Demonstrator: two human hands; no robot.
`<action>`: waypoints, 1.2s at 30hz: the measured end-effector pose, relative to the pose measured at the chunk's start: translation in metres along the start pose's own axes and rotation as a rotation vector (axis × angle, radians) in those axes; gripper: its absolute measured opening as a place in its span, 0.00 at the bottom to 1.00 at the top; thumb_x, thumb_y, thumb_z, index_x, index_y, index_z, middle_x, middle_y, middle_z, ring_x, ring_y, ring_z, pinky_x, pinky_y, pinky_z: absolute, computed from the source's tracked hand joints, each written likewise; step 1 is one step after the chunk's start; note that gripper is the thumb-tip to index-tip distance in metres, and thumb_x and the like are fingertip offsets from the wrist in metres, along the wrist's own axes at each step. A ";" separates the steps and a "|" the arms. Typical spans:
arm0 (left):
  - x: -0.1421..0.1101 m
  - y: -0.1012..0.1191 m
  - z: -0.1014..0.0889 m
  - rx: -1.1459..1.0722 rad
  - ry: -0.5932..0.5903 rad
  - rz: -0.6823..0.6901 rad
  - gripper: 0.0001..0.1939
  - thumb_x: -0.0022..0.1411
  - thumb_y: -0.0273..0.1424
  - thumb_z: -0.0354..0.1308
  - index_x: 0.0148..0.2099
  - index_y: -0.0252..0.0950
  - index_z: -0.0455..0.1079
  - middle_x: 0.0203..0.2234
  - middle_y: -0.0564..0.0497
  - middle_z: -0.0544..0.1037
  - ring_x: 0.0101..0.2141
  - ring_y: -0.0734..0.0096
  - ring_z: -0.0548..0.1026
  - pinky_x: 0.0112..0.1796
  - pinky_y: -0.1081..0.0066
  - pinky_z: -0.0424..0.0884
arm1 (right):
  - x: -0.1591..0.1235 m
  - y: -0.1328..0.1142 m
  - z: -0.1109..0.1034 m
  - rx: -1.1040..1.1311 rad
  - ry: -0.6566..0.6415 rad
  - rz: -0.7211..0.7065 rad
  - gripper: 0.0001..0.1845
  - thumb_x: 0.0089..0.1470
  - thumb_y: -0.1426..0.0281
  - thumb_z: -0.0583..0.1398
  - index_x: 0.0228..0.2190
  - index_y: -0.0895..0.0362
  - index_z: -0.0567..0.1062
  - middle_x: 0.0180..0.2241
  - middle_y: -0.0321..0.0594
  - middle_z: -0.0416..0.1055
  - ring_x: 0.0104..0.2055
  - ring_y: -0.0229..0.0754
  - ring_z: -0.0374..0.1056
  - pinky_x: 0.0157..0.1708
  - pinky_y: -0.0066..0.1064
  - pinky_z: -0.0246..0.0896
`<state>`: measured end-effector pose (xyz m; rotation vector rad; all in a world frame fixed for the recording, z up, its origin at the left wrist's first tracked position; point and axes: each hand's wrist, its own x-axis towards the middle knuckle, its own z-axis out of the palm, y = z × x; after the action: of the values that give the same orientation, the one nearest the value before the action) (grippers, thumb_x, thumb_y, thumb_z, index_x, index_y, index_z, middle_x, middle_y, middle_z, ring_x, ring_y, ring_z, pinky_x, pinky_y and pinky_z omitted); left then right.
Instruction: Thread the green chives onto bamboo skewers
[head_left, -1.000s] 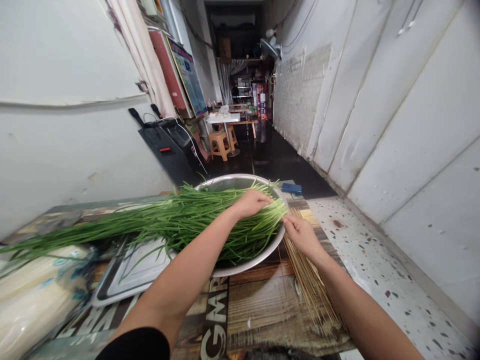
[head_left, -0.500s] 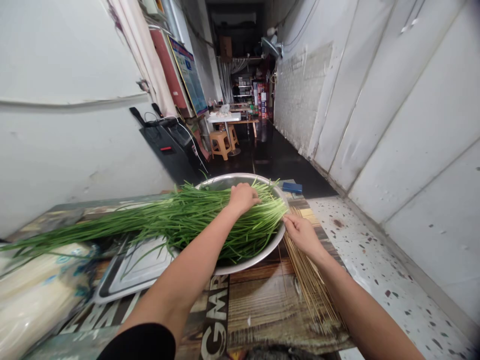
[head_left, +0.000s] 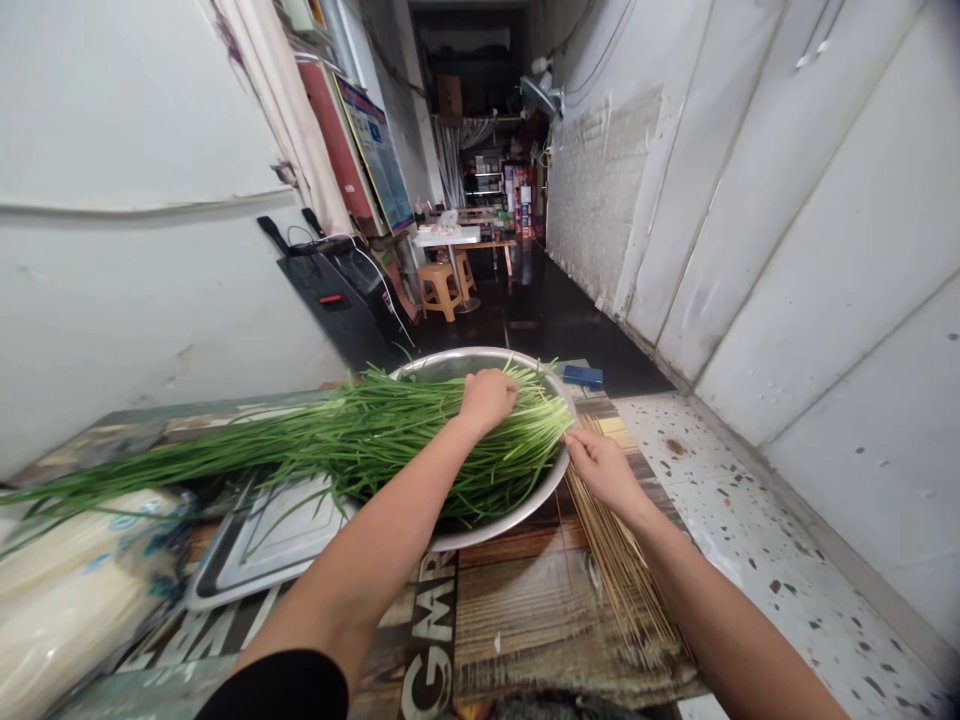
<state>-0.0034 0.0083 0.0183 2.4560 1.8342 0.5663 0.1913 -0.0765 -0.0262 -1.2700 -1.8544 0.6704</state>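
Observation:
A large heap of green chives (head_left: 390, 430) lies across a round metal basin (head_left: 517, 522), long tips trailing left over its side and pale stem ends at the right. My left hand (head_left: 487, 398) rests on the heap near the pale ends, fingers curled down around some chives; its fingertips are partly hidden. Beside the basin's right rim, my right hand (head_left: 600, 462) is closed in a pinch at the stem ends. What sits between its fingers is too small to make out. Under my right wrist lies a bundle of thin wooden skewers (head_left: 619, 555).
A white tray (head_left: 289, 525) sits partly under the chives, left of the basin. Plastic-wrapped pale packages (head_left: 82, 580) lie at the table's left. A small blue box (head_left: 583, 376) is behind the basin at right. Farther back stand a white table (head_left: 448, 236) and stools (head_left: 439, 290).
Hardly anything differs. My left hand's fingers have shifted slightly on the chives, and my right hand stays pinched at the basin's right rim.

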 end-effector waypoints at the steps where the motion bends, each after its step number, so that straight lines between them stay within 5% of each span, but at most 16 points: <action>1: 0.000 0.001 0.000 -0.050 0.019 0.005 0.12 0.54 0.29 0.53 0.36 0.39 0.77 0.36 0.47 0.76 0.39 0.62 0.71 0.43 0.64 0.63 | 0.000 0.000 0.000 0.003 0.001 -0.001 0.16 0.56 0.65 0.50 0.26 0.58 0.74 0.25 0.38 0.72 0.29 0.41 0.66 0.32 0.28 0.59; 12: 0.000 0.007 0.007 -0.519 0.008 -0.077 0.13 0.54 0.33 0.53 0.36 0.32 0.77 0.27 0.49 0.79 0.32 0.68 0.75 0.39 0.71 0.68 | -0.001 -0.001 0.000 0.019 0.004 0.005 0.17 0.57 0.65 0.49 0.25 0.57 0.73 0.22 0.37 0.69 0.29 0.42 0.66 0.31 0.27 0.58; 25: 0.000 0.005 0.007 -0.478 -0.003 -0.045 0.12 0.52 0.29 0.54 0.37 0.35 0.78 0.34 0.50 0.80 0.36 0.67 0.76 0.43 0.71 0.69 | -0.001 -0.001 0.001 0.017 0.010 0.007 0.17 0.57 0.64 0.49 0.26 0.57 0.73 0.22 0.37 0.68 0.29 0.42 0.66 0.32 0.28 0.59; 36: -0.002 0.008 0.004 -0.539 0.028 -0.087 0.12 0.51 0.29 0.55 0.36 0.34 0.78 0.30 0.50 0.80 0.33 0.68 0.76 0.40 0.72 0.70 | -0.001 0.001 0.001 0.022 0.012 0.011 0.17 0.57 0.65 0.49 0.27 0.57 0.74 0.23 0.37 0.70 0.29 0.42 0.67 0.31 0.28 0.59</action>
<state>0.0046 0.0045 0.0155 2.0107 1.5261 0.9453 0.1912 -0.0777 -0.0275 -1.2680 -1.8274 0.6858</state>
